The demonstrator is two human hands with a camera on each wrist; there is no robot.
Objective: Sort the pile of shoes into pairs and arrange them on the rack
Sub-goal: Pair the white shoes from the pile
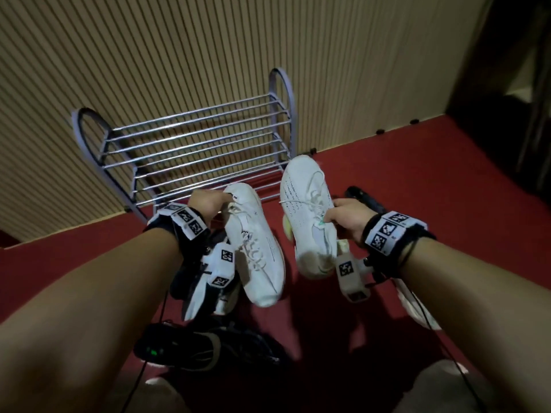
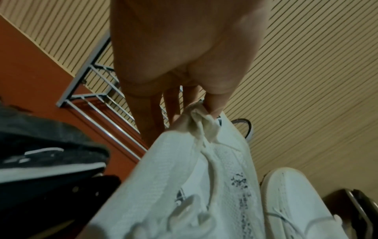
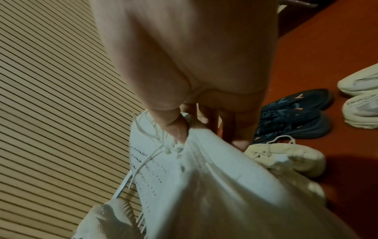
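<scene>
Two matching white knit sneakers hang in the air in front of the grey metal shoe rack (image 1: 190,144). My left hand (image 1: 208,204) pinches the collar of the left white sneaker (image 1: 259,248), toe pointing down toward me. In the left wrist view the thumb and fingers (image 2: 212,103) clamp the sneaker's (image 2: 184,186) heel edge. My right hand (image 1: 343,216) grips the right white sneaker (image 1: 307,204) at its tongue, toe pointing up toward the rack. The right wrist view shows that sneaker (image 3: 174,169) held between the thumb (image 3: 175,127) and the other fingers.
The rack's shelves hold nothing and stand against a ribbed beige wall. On the red floor lie a black-and-white shoe (image 1: 202,281), a dark shoe (image 1: 190,347), a black pair (image 3: 292,116), cream shoes (image 3: 286,158) and a pale pair (image 3: 360,100).
</scene>
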